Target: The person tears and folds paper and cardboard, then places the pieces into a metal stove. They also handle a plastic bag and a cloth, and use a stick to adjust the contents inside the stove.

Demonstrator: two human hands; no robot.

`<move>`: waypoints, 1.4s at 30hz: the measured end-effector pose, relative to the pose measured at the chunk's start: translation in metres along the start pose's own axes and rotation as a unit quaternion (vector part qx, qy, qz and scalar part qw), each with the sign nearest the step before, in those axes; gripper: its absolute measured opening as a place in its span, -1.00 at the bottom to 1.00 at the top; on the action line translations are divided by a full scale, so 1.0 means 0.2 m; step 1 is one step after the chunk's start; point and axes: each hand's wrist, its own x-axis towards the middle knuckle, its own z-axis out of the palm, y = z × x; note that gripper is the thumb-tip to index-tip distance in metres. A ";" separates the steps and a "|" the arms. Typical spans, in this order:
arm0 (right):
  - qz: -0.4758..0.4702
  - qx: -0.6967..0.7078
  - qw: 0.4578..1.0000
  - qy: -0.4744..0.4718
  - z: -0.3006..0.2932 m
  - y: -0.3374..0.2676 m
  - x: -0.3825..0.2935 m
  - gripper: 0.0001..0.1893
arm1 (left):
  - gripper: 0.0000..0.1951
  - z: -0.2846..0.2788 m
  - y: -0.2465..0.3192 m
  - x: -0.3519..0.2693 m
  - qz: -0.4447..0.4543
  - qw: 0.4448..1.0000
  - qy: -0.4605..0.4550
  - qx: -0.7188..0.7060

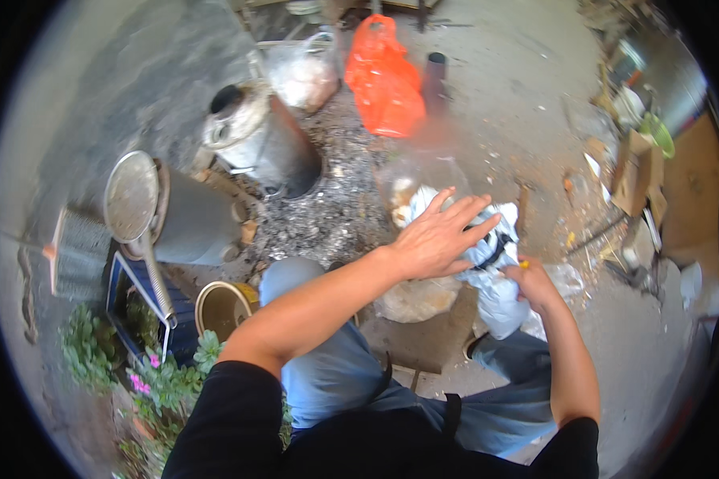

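Note:
My right hand [536, 282] grips a crumpled pale-blue plastic bag [503, 311] in front of my knees. A dark strip crosses the bag, and a small yellow thing [523, 264] shows at my right thumb, too small to identify. My left hand [440, 236] is spread over the bag's left side with its fingers apart. Whether its palm touches the plastic I cannot tell. Underneath, a clear plastic bag [422, 302] with pale contents is partly hidden by my left hand and forearm.
A sooty metal canister [263, 141] stands on ash-strewn ground, near a red plastic bag [383, 84] and a dark upright pipe [436, 81]. On the left are a grey cylinder [201, 215], a long-handled pan [132, 194], a bucket [221, 308] and flowering plants [168, 377]. Cardboard [635, 170] and scraps lie right.

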 end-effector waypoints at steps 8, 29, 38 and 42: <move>0.074 0.074 0.979 -0.177 0.17 0.06 -0.18 -0.79 | -0.18 0.20 0.17 -0.06 0.088 0.984 -0.155 0.015; -0.207 -0.067 0.975 0.051 0.04 0.11 -0.20 -0.54 | -0.68 0.24 0.12 0.10 -0.235 0.934 -0.110 -0.245; -0.121 -0.011 0.986 0.114 -0.36 0.36 0.00 -0.52 | -0.48 0.27 -0.01 0.12 -0.169 0.983 -0.053 -0.048; -0.044 0.262 0.947 0.179 -0.91 0.56 0.00 -0.61 | -0.62 0.25 0.00 0.19 -0.239 0.958 -0.037 -0.155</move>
